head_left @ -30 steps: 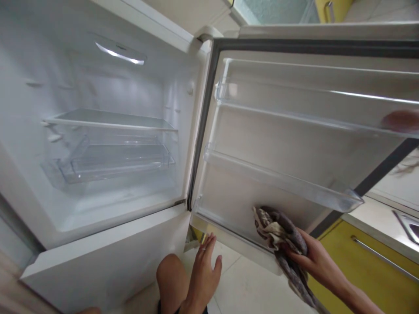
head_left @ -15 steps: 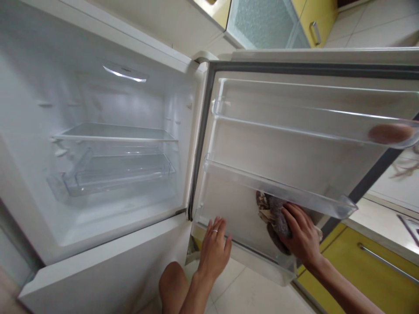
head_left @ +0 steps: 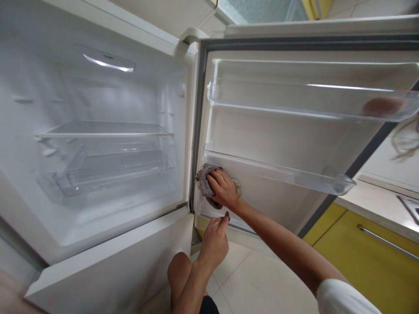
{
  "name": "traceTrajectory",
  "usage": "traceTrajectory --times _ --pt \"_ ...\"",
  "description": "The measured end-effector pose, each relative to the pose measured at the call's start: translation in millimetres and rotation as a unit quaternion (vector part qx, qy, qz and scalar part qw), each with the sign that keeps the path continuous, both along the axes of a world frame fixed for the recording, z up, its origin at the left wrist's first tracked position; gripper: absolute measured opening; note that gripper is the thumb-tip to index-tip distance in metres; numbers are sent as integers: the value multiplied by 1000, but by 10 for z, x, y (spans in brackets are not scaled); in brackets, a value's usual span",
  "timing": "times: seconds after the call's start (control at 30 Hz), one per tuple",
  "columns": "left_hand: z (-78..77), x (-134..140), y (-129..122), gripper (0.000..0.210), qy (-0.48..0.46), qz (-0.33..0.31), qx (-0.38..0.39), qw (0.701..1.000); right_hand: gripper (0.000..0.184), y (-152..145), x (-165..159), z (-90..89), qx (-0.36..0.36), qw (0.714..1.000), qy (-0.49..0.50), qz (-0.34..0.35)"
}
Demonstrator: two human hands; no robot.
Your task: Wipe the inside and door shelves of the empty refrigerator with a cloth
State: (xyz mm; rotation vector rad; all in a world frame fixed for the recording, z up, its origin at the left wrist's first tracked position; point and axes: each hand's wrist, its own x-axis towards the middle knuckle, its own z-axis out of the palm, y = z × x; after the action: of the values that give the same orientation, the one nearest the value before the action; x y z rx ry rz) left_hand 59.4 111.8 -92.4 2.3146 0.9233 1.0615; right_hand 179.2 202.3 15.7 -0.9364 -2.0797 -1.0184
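My right hand (head_left: 223, 188) is closed over a bunched grey-brown cloth (head_left: 207, 182) and presses it against the inner panel of the open fridge door (head_left: 262, 131). The cloth lies near the hinge side, just under the middle clear door shelf (head_left: 281, 168). Below it, my left hand (head_left: 215, 242) is in front of the lowest door shelf (head_left: 244, 229). Its fingers are curled in, with one digit pointing up toward the cloth. Whether these fingers grip anything is hidden.
To the left is the lit fridge compartment (head_left: 108, 96) with a glass shelf (head_left: 104, 128) and a clear drawer (head_left: 114, 172). A blurred reddish-brown shape (head_left: 382, 106) shows at the upper door shelf (head_left: 294, 108). Yellow cabinets (head_left: 366, 257) and a counter (head_left: 376, 205) stand right.
My right hand has moved the cloth left across the door panel, from the outer side to the hinge side. My left hand's spread fingers have curled in. The view has shifted slightly.
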Motion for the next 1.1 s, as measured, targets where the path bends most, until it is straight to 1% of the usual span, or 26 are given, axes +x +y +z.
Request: traceTrajectory --times 0.07,0.1,0.17,0.23,0.3,0.33,0.37,0.43,0.5,0.53,0.57,0.63,0.73,0.77,0.8,0.87,0.9,0.93,0.97,1.03,1.1 --pt "-30 -7 10 67 -7 -6 1 1000 38 20 27 -144 -12 1000 -5 7" --pt "-49 -11 15 67 -11 -10 1 1000 38 9 61 -209 -32 999 -23 14" --pt "-89 -24 28 66 -18 -19 1 1000 37 -39 133 -303 -101 992 -74 24" --pt "-125 -40 36 64 -28 -30 -6 999 33 -101 183 -339 -202 969 -139 36" --pt "-146 -58 34 63 -46 -43 -23 998 30 -151 205 -333 -300 933 -192 47" --pt "-150 -68 31 62 -59 -51 -35 996 28 -167 210 -325 -345 916 -199 48" --pt "-149 -80 27 61 -78 -59 -51 994 27 -175 217 -320 -388 900 -191 44" --pt "-137 -108 24 58 -130 -80 -107 982 26 -172 243 -334 -469 870 -152 30" --pt "-120 -144 34 58 -187 -103 -177 961 29 -155 296 -387 -541 833 -116 15" --pt "-113 -163 44 58 -211 -114 -208 948 30 -148 332 -425 -569 816 -103 9" --pt "-107 -181 56 59 -229 -124 -231 938 32 -144 371 -465 -587 804 -93 4" --pt "-101 -208 78 59 -248 -135 -252 926 37 -155 456 -540 -621 782 -55 -3" --pt "-102 -210 77 62 -256 -138 -251 923 41 -221 599 -591 -666 746 3 -2" --pt "-104 -197 65 64 -255 -137 -249 924 41 -254 656 -588 -688 725 27 0" --pt "-108 -176 49 66 -253 -133 -246 926 41 -291 719 -575 -716 696 57 1" --pt "-123 -114 16 68 -250 -121 -231 932 39 -370 869 -531 -769 627 124 -3" --pt "-135 -75 2 69 -248 -112 -214 938 38 -412 952 -505 -789 596 150 -6" --pt "-150 -33 -8 70 -244 -101 -190 946 37 -456 1040 -479 -803 572 169 -10" --pt "-169 8 -13 70 -238 -90 -165 953 37 -501 1129 -454 -812 556 179 -15" --pt "-207 77 -13 72 -221 -71 -124 965 38 -598 1301 -410 -823 537 183 -26" --pt "-238 115 -5 75 -208 -56 -103 971 39 -701 1452 -369 -835 517 187 -35"
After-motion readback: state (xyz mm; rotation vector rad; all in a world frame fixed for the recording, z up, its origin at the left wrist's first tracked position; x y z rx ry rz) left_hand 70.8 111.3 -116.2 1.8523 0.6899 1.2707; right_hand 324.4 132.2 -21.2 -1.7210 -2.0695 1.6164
